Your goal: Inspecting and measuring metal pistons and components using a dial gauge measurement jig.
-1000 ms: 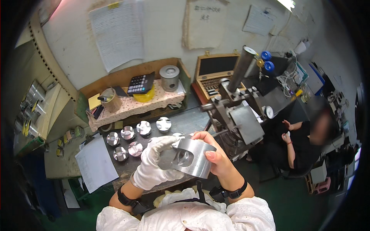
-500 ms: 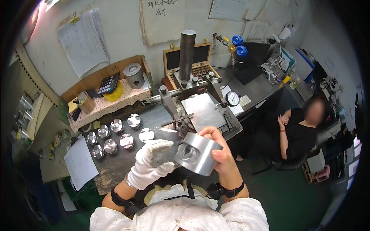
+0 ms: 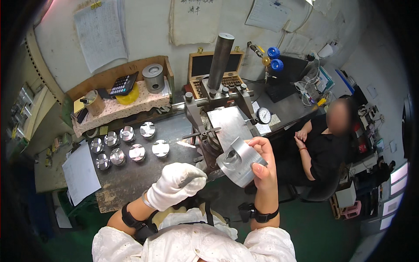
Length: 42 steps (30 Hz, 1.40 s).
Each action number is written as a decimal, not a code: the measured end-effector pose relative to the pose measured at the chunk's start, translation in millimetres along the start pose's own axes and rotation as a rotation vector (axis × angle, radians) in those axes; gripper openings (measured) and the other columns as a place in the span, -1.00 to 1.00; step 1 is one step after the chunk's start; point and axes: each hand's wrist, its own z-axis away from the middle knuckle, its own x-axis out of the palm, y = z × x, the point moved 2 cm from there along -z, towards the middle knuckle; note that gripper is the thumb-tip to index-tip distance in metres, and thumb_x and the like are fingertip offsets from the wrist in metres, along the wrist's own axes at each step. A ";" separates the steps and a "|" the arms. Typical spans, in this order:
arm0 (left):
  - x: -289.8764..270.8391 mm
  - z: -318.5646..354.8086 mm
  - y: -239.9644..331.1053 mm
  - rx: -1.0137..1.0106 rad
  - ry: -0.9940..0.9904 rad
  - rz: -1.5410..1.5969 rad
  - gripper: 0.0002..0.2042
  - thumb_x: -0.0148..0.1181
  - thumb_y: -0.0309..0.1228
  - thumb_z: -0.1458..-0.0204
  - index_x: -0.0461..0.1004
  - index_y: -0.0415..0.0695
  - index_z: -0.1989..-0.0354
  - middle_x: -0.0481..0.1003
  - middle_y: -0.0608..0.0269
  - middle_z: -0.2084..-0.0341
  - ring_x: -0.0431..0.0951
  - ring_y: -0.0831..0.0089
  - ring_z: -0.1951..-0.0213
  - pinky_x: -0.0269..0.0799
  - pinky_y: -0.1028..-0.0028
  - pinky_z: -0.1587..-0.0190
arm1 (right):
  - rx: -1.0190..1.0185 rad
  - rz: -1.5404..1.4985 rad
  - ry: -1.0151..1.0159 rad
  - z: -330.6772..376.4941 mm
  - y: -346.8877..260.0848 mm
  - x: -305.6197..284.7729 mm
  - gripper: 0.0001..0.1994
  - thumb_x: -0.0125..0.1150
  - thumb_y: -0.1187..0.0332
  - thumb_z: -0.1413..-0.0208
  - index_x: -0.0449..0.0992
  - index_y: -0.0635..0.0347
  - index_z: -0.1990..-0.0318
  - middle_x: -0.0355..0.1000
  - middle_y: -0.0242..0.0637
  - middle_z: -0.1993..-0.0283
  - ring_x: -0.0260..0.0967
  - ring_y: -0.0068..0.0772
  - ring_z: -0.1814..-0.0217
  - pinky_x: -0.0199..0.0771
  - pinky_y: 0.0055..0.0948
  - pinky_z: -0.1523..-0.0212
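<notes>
Silver metal piston (image 3: 238, 160) is pinched in the bare right hand (image 3: 262, 163), tilted for viewing; the gloved left hand (image 3: 174, 185) is clenched beside it, above the surface's (image 3: 131, 179) front edge.

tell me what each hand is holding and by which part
The bare right hand holds a shiny metal piston by its right-hand edge. The gloved left hand is closed in a fist; whether it holds anything cannot be told.

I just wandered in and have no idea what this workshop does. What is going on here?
A person at a metal workbench holds a shiny machined metal part up in the bare right hand. The white-gloved left hand is closed in a fist beside it, apart from the part. Similar round metal parts sit in rows on the bench, and another person sits nearby.
</notes>
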 end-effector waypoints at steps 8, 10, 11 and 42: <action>-20.7 10.6 -32.5 -0.021 -0.007 -0.070 -0.82 0.07 -0.45 -0.10 0.44 -0.23 0.53 0.46 0.20 0.66 0.45 0.42 0.60 0.36 0.45 0.50 | -0.152 0.692 0.213 -31.1 -3.8 -10.6 -0.49 0.40 0.33 0.29 0.35 0.21 0.10 0.35 -0.26 0.13 0.31 -0.39 0.08 0.29 -0.43 0.01; -22.0 13.5 -47.4 -0.022 0.017 0.017 -0.78 0.06 -0.44 -0.11 0.41 -0.24 0.57 0.43 0.19 0.72 0.44 0.39 0.66 0.34 0.45 0.54 | -0.159 0.906 0.230 -39.6 -0.6 -10.3 -0.47 0.43 0.30 0.32 0.37 0.22 0.12 0.38 -0.21 0.14 0.35 -0.30 0.09 0.32 -0.40 0.01; -23.9 12.7 -51.5 -0.023 0.024 0.035 -0.78 0.06 -0.44 -0.11 0.41 -0.24 0.57 0.43 0.19 0.72 0.44 0.39 0.66 0.34 0.45 0.54 | -0.153 0.922 0.220 -44.2 -0.3 -8.7 -0.47 0.43 0.30 0.32 0.37 0.22 0.12 0.38 -0.21 0.14 0.35 -0.30 0.09 0.32 -0.40 0.01; 11.3 -61.6 -97.9 -0.072 -0.337 -0.433 -0.76 0.08 -0.10 0.03 0.54 0.04 0.47 0.49 0.30 0.59 0.53 0.34 0.52 0.38 0.20 0.45 | -0.134 1.453 0.212 -85.8 14.2 19.7 -0.43 0.28 0.26 0.12 0.37 0.30 -0.10 0.34 -0.13 0.05 0.27 -0.19 0.01 0.21 -0.33 -0.05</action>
